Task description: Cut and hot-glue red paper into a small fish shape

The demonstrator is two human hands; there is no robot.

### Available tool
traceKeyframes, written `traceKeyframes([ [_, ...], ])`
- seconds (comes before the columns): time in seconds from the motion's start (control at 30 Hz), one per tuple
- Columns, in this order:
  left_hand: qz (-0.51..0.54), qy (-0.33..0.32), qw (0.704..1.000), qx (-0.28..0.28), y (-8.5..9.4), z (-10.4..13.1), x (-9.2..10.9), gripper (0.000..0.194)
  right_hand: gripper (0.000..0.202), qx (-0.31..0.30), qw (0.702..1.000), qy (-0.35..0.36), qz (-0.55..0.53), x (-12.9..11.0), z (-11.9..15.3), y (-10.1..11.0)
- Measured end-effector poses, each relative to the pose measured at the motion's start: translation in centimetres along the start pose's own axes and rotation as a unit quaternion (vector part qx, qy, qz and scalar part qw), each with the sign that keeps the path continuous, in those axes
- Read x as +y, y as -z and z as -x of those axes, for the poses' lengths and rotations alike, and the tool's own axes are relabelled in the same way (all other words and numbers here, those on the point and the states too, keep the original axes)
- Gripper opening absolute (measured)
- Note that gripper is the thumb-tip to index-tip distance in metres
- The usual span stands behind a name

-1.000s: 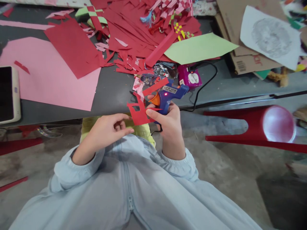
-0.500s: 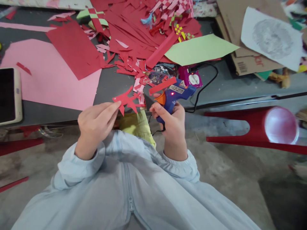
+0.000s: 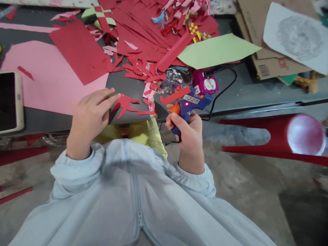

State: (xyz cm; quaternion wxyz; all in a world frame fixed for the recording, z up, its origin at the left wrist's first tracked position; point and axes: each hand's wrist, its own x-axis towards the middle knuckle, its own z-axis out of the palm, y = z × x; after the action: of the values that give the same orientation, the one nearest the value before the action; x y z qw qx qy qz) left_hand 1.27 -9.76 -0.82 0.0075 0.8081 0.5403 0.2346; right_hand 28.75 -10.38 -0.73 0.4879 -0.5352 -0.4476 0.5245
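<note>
A red paper fish cutout (image 3: pixel 124 103) with a small eye lies near the table's front edge. My left hand (image 3: pixel 90 114) is open over its left side, fingers spread, a fingertip at the fish's head. In my right hand (image 3: pixel 188 128) is a blue glue gun (image 3: pixel 185 108) with an orange trigger and a lit red light. A red paper strip (image 3: pixel 175 95) is beside the gun's front; whether it rests on the gun or the table I cannot tell. Another thin red strip (image 3: pixel 146 112) lies right of the fish.
Red and pink paper scraps (image 3: pixel 143 51) heap up at the back, with a green sheet (image 3: pixel 219 51) on their right. A purple box (image 3: pixel 207 83) sits by a black cord (image 3: pixel 232 82). Pink paper (image 3: pixel 38 78), a phone (image 3: pixel 10 102) and cardboard (image 3: pixel 276 63) also lie on the table.
My left hand has let go of the red fish and drawn back to the left, its fingers spreading. The fish now lies on the table, slightly further left. The right hand keeps the glue gun.
</note>
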Motion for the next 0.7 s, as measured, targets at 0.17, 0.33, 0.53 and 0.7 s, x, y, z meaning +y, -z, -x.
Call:
traceKeyframes([
  [0.17, -0.031, 0.015, 0.999, 0.006, 0.4, -0.1, 1.0, 0.041, 0.013, -0.033, 0.999, -0.010, 0.029, 0.0, 0.2, 0.4],
  [0.33, 0.016, 0.017, 0.999, -0.025, -0.6, -0.6, 3.3, 0.029, 0.017, -0.043, 0.998, -0.024, 0.032, 0.2, 0.3, 0.6],
  [0.53, -0.045, 0.032, 0.998, -0.033, -2.4, -2.4, 4.7, 0.026, 0.015, -0.046, 0.998, -0.022, 0.034, 0.1, 0.4, 0.8],
  [0.7, -0.079, 0.077, 0.992, -0.057, -2.8, -4.0, 5.5, 0.022, 0.012, -0.044, 0.997, -0.031, 0.052, -0.2, 0.4, 0.9],
])
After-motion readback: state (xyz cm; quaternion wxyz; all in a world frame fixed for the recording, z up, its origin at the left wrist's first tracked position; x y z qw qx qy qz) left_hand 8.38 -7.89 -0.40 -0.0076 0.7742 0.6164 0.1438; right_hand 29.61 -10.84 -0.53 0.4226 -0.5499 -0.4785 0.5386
